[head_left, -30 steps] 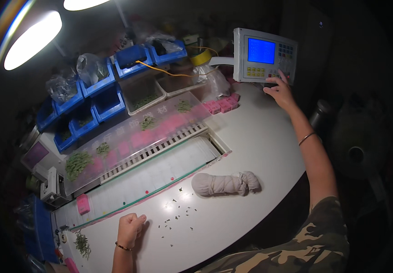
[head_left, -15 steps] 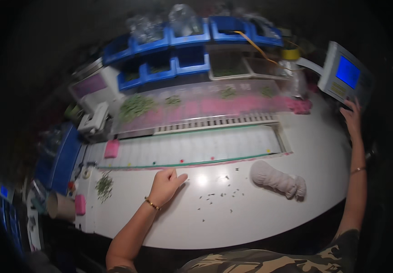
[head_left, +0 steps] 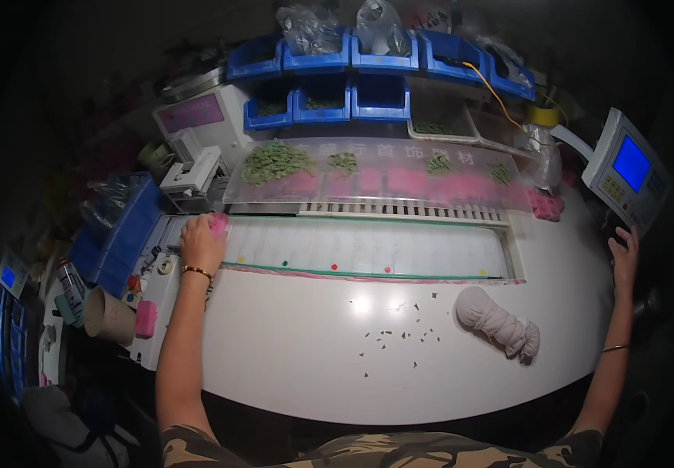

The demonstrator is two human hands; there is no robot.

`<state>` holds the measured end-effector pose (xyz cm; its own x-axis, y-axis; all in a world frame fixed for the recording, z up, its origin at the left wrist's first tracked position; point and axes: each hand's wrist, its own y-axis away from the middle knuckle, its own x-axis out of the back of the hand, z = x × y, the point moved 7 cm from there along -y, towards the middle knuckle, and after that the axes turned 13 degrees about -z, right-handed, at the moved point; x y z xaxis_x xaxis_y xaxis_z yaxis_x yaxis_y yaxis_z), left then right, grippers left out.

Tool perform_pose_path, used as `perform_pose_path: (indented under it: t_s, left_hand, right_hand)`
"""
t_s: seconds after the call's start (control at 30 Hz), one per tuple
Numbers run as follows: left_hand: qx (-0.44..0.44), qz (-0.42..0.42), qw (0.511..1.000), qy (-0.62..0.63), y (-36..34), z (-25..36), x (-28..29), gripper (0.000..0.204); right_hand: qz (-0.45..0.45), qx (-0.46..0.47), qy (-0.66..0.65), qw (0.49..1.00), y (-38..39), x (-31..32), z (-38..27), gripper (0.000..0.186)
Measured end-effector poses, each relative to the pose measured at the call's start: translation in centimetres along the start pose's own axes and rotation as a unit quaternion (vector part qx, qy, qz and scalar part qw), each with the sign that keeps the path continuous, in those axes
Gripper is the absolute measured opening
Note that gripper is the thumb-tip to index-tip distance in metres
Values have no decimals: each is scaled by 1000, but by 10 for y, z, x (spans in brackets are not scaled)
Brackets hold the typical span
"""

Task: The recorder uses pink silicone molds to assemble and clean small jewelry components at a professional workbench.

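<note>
My left hand (head_left: 201, 249) has its fingers wrapped on a pink block (head_left: 218, 224) at the left end of the white conveyor strip (head_left: 352, 246), which has small coloured dots along its green edge. Just below the tilted control panel (head_left: 616, 175) with its blue screen, my right hand (head_left: 624, 257) hangs with fingers apart, holding nothing. A grey wrapped cloth bundle (head_left: 493, 320) lies on the white curved tabletop (head_left: 298, 343), beside scattered small green bits (head_left: 399, 335). Above the strip, a clear plastic cover (head_left: 384, 179) carries piles of green pieces (head_left: 270, 164).
Blue bins (head_left: 384, 47), some with plastic bags, line the back. A small machine (head_left: 192, 175) stands at left. Nearby are a blue tray (head_left: 114, 234), a beige cup (head_left: 106, 316) and another pink block (head_left: 145, 318). A metal cylinder (head_left: 647, 304) stands at right.
My view has swung round. My left hand has moved left from the tabletop onto the pink block on the strip. My right hand has lowered from the panel's buttons to below the panel.
</note>
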<state>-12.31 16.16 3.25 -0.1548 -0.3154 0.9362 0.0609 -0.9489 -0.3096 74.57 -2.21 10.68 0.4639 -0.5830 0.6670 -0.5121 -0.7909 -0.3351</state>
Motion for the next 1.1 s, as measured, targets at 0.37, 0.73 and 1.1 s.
perform_pose_path:
  t_s: [0.37, 0.73, 1.1]
  left_hand:
    - [73, -24, 990, -119, -25, -14, 21, 40]
    - [-33, -138, 751, 645, -105, 165, 37, 40]
    - [-27, -144, 543, 827, -279, 186, -100, 18]
  right_hand:
    - [-23, 95, -27, 995, 28, -28, -21, 31]
    - [-195, 179, 0, 964, 193, -142, -186, 31]
    - [-202, 315, 89, 923, 310, -158, -175, 39]
